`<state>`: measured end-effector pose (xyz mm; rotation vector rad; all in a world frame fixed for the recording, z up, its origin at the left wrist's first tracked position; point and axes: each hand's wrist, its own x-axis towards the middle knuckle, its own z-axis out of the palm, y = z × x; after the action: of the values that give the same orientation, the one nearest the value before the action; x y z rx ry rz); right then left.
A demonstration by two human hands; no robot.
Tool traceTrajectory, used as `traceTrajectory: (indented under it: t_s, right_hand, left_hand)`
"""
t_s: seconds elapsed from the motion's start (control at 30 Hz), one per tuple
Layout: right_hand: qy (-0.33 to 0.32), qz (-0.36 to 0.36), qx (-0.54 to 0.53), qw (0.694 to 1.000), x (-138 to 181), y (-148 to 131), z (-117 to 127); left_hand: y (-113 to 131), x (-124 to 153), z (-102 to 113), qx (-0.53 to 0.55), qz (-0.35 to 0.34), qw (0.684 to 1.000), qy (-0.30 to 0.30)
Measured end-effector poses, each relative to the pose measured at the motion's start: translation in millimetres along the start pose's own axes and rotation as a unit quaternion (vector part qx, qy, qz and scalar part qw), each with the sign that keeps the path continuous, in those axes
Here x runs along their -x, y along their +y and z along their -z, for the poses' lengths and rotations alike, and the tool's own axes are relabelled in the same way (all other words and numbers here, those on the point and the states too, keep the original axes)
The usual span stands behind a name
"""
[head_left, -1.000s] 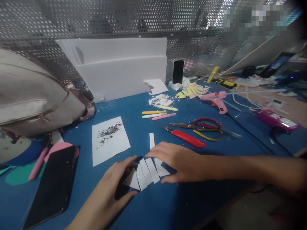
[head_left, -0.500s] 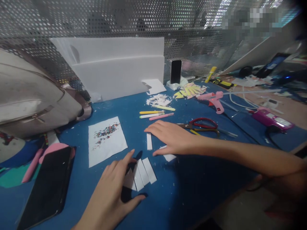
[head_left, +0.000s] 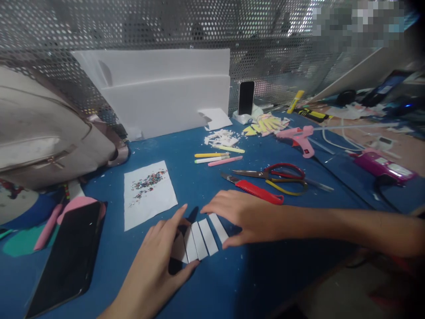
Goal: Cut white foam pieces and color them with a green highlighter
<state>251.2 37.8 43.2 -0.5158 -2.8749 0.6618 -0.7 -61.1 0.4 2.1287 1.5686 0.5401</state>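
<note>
A short row of white strips (head_left: 199, 241) lies flat and slightly fanned on the blue table. My left hand (head_left: 154, 257) curves around the row's left end, fingers apart, the thumb by the lower edges and the index finger raised past the upper ones. Part of the leftmost white piece is hidden under that hand. Just right of the row, my right hand (head_left: 247, 217) pinches a separate white strip (head_left: 218, 228) lengthwise, its thumb at the lower end and fingertips near the upper end. Beyond the right hand lies a red utility knife (head_left: 259, 191).
Scissors (head_left: 282, 173), several markers (head_left: 226, 161) and a pink glue gun (head_left: 300, 137) lie farther back. Paper with glitter pieces (head_left: 151, 212) is left of centre. A black phone (head_left: 66, 257) lies at left, near a bag (head_left: 49, 128). White boards (head_left: 172, 106) lean behind.
My right hand has moved nearer, bringing a white strip beside the row and uncovering the red knife. My left thumb has drawn in towards the strips' lower edges.
</note>
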Motion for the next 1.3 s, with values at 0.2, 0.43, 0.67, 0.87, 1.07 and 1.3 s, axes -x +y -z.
traceTrajectory:
  t_s: [0.2,0.43,0.67,0.87,1.07,1.3]
  right_hand:
    - [0.035,0.022,0.014,0.999,-4.3,-4.0,-17.2]
    - [0.055,0.040,0.009,0.998,-8.5,-1.0,-24.5]
    - [0.033,0.012,-0.005,0.999,-0.7,-0.3,-12.1]
    - [0.008,-0.045,-0.006,0.999,22.6,11.6,2.8]
    - [0.008,-0.077,-0.042,0.996,29.6,14.3,4.1]
    - [0.004,-0.051,-0.038,0.998,16.3,9.4,-2.4]
  left_hand:
    - [1.2,0.3,0.7,-0.011,-0.008,1.000,-0.001]
    - [1.0,-2.8,0.4,-0.017,-0.010,1.000,-0.004]
    - [-4.7,6.6,5.0,-0.020,-0.003,1.000,-0.005]
    - [-13.1,21.0,11.4,-0.011,0.027,0.999,0.013]
    - [-12.6,18.7,12.5,-0.017,0.017,0.999,0.031]
    - [-11.0,11.9,11.7,-0.024,-0.006,0.999,0.036]
